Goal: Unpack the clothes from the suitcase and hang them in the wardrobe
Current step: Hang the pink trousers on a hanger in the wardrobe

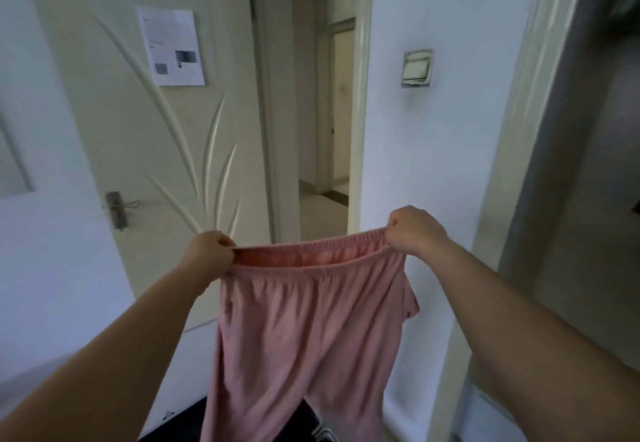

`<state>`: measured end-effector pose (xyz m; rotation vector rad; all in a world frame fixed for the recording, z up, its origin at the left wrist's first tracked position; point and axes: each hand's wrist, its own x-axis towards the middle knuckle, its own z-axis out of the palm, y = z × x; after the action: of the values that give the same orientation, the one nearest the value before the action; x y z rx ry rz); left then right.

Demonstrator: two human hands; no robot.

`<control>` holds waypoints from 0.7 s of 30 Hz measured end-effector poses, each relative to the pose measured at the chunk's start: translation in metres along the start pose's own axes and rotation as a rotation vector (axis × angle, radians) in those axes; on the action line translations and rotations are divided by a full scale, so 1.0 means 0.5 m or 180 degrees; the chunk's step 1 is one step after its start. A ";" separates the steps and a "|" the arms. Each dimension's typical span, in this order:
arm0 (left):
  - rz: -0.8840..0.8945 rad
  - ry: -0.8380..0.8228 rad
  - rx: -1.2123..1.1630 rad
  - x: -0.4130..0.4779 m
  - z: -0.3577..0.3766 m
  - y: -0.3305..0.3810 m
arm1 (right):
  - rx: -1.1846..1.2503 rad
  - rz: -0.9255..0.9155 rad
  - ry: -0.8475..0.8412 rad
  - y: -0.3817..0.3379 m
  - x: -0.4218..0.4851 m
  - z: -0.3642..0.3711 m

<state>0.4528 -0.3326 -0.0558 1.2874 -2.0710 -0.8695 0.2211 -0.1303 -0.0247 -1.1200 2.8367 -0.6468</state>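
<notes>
Both of my bare arms reach out in front of me, and between them I hold up the pink pants (304, 330). They hang in the air in front of the white door (145, 136), with the legs dropping down past the bottom of the view. My left hand (207, 251) is closed tight on the left end of the stretchy waistband (311, 245). My right hand (415, 230) is closed tight on the right end, a little higher up. The waistband is pulled wide open between my hands, so I can see the inside of the pants.

Behind the pants the white door stands open, with a sheet of paper (171, 47) stuck near its top and a metal handle (117, 208) by its left edge. Past the door is a hallway (325, 206). On the wall to the right is a small switch plate (417, 68). Something dark (183, 421) lies low by the pant legs, but I cannot tell what it is.
</notes>
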 end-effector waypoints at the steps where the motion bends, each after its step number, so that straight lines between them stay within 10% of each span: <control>1: 0.0206 -0.0021 0.0425 -0.004 0.010 0.024 | 0.0003 0.0118 0.0048 0.027 -0.007 -0.022; 4: 0.0507 -0.0054 0.0780 -0.027 0.054 0.104 | -0.0009 0.0379 0.0236 0.101 -0.037 -0.082; 10: -0.0275 -0.1047 -0.1659 -0.102 0.180 0.289 | -0.0100 0.0577 0.0526 0.249 -0.088 -0.208; 21: 0.0166 -0.1960 -0.1798 -0.302 0.384 0.603 | -0.0202 0.0923 0.0340 0.555 -0.194 -0.422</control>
<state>0.2033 -0.0489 0.0328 0.7039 -2.0251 -1.8369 0.0769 0.1933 0.0488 -0.6761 3.0431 -0.6150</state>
